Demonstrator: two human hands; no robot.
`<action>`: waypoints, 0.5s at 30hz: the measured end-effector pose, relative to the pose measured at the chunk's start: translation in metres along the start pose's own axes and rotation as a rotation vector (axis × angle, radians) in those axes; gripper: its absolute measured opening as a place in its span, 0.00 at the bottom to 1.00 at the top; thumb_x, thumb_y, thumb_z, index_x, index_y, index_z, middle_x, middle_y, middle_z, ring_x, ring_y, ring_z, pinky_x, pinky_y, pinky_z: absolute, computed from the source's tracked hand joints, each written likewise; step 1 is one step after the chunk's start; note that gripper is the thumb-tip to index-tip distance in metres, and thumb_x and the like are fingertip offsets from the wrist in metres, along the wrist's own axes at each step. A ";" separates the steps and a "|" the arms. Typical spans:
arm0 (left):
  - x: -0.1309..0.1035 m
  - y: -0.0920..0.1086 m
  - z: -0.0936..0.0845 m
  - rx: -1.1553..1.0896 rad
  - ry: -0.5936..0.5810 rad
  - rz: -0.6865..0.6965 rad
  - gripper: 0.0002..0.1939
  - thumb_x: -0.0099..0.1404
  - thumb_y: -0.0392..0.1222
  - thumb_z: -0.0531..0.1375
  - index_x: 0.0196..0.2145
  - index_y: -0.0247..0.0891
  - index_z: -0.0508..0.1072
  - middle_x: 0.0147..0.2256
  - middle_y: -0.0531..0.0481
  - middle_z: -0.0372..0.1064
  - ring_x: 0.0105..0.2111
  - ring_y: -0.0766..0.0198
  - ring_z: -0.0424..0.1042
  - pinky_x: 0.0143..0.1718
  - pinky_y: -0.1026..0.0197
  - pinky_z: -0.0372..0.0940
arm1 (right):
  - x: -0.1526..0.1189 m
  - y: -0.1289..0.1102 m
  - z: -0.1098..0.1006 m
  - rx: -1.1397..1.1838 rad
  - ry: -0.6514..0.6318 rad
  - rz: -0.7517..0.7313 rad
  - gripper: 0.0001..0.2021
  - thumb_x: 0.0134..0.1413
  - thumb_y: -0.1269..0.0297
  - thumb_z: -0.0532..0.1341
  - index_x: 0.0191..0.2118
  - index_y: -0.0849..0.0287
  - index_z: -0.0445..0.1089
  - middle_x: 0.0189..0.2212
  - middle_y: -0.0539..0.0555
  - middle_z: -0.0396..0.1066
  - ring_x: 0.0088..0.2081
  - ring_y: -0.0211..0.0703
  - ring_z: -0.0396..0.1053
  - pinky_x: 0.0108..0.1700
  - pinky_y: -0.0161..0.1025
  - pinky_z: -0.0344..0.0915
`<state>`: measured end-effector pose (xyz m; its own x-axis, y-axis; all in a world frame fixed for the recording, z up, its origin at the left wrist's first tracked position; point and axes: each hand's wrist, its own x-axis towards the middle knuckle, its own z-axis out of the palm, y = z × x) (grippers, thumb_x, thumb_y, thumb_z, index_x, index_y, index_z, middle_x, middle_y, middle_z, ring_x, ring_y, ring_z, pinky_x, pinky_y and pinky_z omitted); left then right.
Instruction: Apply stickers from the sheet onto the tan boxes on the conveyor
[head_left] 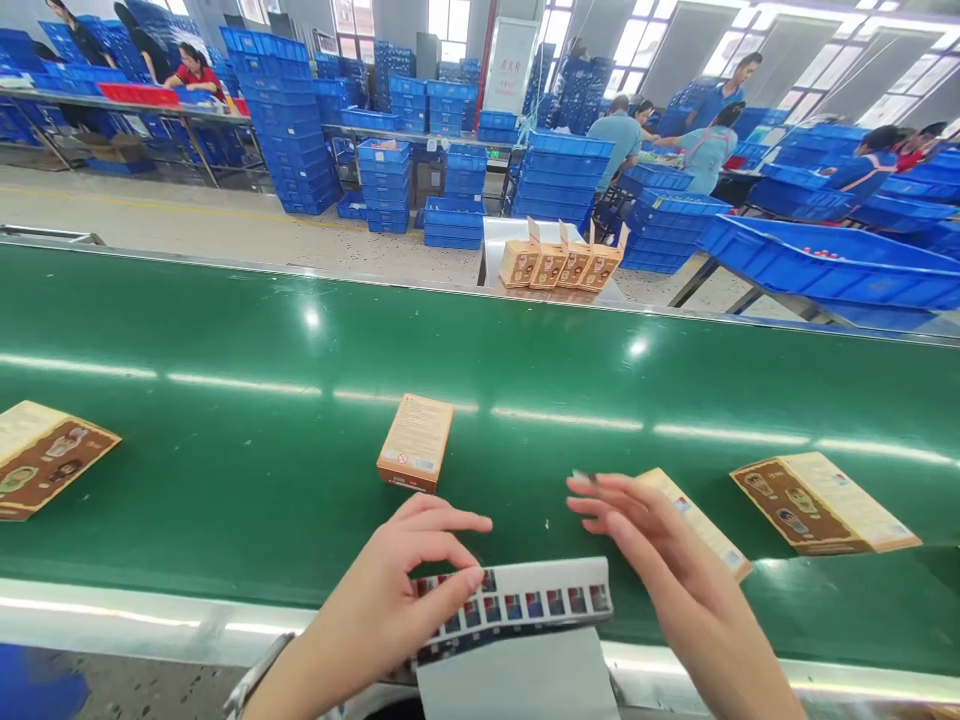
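A green conveyor belt [225, 330] is seen from above, running across the view, with two bare hands held over its near edge. The left hand [405, 590] is curled, its thumb and fingertips pinched on the upper edge of a white printed strip [525, 600], a card with a row of small coloured squares, which is held flat over the metal rim of the belt, probably so that it stays steady and readable. The right hand [660, 560] is open, fingers stretched and apart, hovering just beside the strip's right end; nothing is gripped by it. Partly hidden beneath that hand a flattened carton [712, 535] lies on the belt. A closed small box [416, 440] rests face down just beyond the left hand, within easy reach. Another flat brown-and-cream carton [825, 500] lies to the right, and a third flat carton [45, 455] at the far left edge, all well apart along the belt. Across the belt, a row of opened boxes [559, 265] stands upright on a metal surface [499, 235], their flaps raised. Behind, stacks of blue crates [285, 120] fill the hall, and other people in blue and red tops are seated at distant benches.
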<state>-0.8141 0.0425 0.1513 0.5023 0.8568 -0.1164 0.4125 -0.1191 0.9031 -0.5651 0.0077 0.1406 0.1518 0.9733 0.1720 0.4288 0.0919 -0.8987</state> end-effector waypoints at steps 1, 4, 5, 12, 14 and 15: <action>-0.003 -0.003 -0.006 0.025 -0.011 0.036 0.13 0.66 0.44 0.58 0.27 0.40 0.78 0.50 0.43 0.76 0.55 0.51 0.68 0.49 0.54 0.68 | 0.012 0.004 0.008 0.095 -0.029 0.113 0.18 0.66 0.49 0.56 0.54 0.51 0.68 0.50 0.59 0.77 0.47 0.49 0.78 0.46 0.45 0.76; -0.010 -0.009 -0.016 0.093 -0.105 0.069 0.11 0.67 0.42 0.59 0.29 0.42 0.80 0.55 0.46 0.74 0.62 0.49 0.63 0.60 0.45 0.62 | 0.051 0.011 0.037 0.278 -0.190 0.272 0.29 0.61 0.42 0.58 0.61 0.52 0.62 0.53 0.60 0.75 0.53 0.52 0.74 0.53 0.52 0.71; -0.012 -0.010 -0.016 0.108 -0.142 0.071 0.11 0.67 0.42 0.60 0.30 0.42 0.80 0.56 0.46 0.73 0.63 0.48 0.62 0.62 0.43 0.60 | 0.064 0.012 0.047 0.313 -0.240 0.274 0.30 0.59 0.42 0.59 0.62 0.52 0.60 0.54 0.60 0.74 0.55 0.52 0.72 0.55 0.53 0.69; -0.003 -0.019 -0.010 0.276 -0.151 0.166 0.09 0.68 0.37 0.60 0.34 0.42 0.81 0.64 0.49 0.61 0.68 0.47 0.52 0.68 0.34 0.43 | 0.111 0.006 0.087 0.414 -0.343 0.220 0.26 0.54 0.47 0.64 0.56 0.52 0.66 0.52 0.57 0.76 0.52 0.49 0.72 0.56 0.50 0.66; 0.003 -0.022 -0.011 0.333 -0.097 0.185 0.09 0.68 0.35 0.60 0.33 0.41 0.80 0.67 0.48 0.54 0.69 0.45 0.48 0.68 0.32 0.41 | 0.112 0.003 0.085 0.387 -0.293 0.243 0.22 0.51 0.47 0.66 0.48 0.53 0.72 0.50 0.57 0.76 0.52 0.50 0.72 0.55 0.49 0.66; 0.005 -0.024 -0.011 0.357 -0.075 0.185 0.10 0.68 0.34 0.59 0.33 0.40 0.80 0.68 0.48 0.52 0.69 0.44 0.46 0.67 0.32 0.41 | 0.112 0.002 0.083 0.371 -0.276 0.262 0.21 0.49 0.47 0.67 0.44 0.54 0.74 0.50 0.57 0.77 0.52 0.51 0.72 0.54 0.48 0.67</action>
<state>-0.8294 0.0554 0.1333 0.6418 0.7669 -0.0070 0.5410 -0.4462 0.7129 -0.6206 0.1346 0.1247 -0.0495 0.9882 -0.1451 0.0568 -0.1423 -0.9882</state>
